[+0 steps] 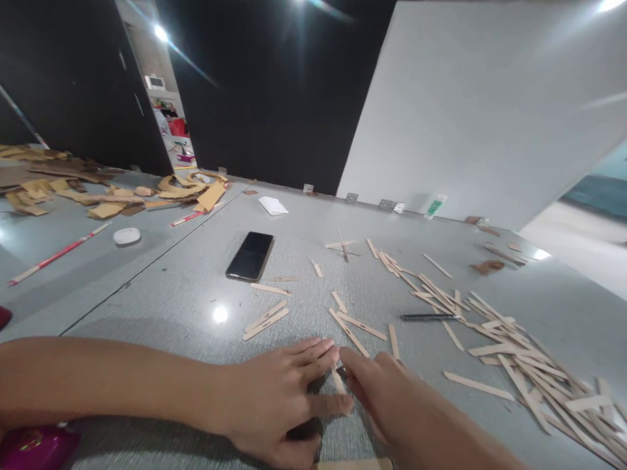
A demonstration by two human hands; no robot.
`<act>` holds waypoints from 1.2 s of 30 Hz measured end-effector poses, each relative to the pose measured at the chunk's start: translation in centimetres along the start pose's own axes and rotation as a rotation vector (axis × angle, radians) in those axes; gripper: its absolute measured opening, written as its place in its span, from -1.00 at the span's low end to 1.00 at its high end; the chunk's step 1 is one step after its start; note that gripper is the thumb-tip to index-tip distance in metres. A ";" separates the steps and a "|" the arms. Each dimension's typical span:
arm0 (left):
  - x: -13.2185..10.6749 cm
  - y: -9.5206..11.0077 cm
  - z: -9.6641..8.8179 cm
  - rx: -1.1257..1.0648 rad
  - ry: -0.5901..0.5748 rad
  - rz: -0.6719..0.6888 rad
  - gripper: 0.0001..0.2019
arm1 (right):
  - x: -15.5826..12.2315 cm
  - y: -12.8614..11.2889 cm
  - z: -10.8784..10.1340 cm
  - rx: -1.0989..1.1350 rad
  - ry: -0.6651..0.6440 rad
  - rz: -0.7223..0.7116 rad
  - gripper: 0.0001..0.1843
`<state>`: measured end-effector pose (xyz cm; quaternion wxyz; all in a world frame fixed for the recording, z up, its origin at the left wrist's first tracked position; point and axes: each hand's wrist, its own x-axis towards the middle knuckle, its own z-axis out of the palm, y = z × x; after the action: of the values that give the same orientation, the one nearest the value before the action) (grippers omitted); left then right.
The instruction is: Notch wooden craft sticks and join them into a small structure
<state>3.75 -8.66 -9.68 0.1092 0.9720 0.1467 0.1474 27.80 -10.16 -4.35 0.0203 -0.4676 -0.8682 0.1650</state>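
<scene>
My left hand (284, 391) lies on the grey table, fingers stretched out and spread, pressing down a wooden craft stick (337, 380) that shows between its index finger and thumb. Close against its fingertips, my right hand (375, 385) is closed around a small blade (341, 372). Only the blade's dark metal tip shows, at the stick; its handle is hidden in the fist. Just beyond the hands lie loose craft sticks (349, 333), some with small slots cut in them, and a pair of sticks (266, 321) side by side.
A pile of craft sticks (533, 365) spreads at the right, with a black pen-like tool (428, 317) beside it. A phone (250, 256), folded white paper (273, 206) and white case (127, 236) lie farther back. Cardboard scraps (112, 199) cover the far left. Upright panels (264, 91) stand behind.
</scene>
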 end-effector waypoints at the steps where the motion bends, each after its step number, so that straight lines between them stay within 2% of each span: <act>1: 0.0 0.0 -0.1 -0.004 -0.006 -0.005 -0.37 | 0.0 -0.1 -0.4 0.026 0.005 0.030 -0.73; 5: 0.0 0.1 -0.4 -0.022 -0.029 -0.005 -0.33 | 0.5 -0.4 -2.1 0.159 -0.042 0.247 -0.83; 9: 0.0 0.1 -0.5 -0.045 -0.033 -0.013 -0.36 | 1.3 -0.4 -2.7 0.497 -0.215 0.491 -0.87; 13: 0.0 0.3 -0.6 -0.071 -0.033 -0.024 -0.36 | 1.6 -0.1 -2.5 0.776 -0.306 0.581 -0.86; 19: 0.0 0.4 -0.7 -0.081 -0.046 -0.039 -0.33 | 1.2 0.5 -1.7 0.854 -0.263 0.618 -0.90; 24: 0.0 0.3 -0.6 -0.123 -0.044 -0.056 -0.34 | 1.1 0.8 -1.3 0.989 -0.293 0.677 -0.90; 29: 0.0 0.1 -0.3 -0.146 -0.038 -0.062 -0.33 | 1.0 1.1 -0.7 1.051 -0.295 0.662 -0.87; 33: -0.1 -0.5 0.6 -0.147 -0.031 -0.041 -0.24 | 0.5 1.6 -0.6 0.890 -0.162 0.593 -0.83; 36: -0.2 -0.7 1.0 -0.166 0.002 -0.038 -0.26 | -0.4 2.6 -0.5 0.626 -0.072 0.367 -0.85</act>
<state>3.71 -8.21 -10.88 0.1921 0.9565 0.1526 0.1579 30.26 -9.04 -4.60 0.1020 -0.5808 -0.6773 0.4400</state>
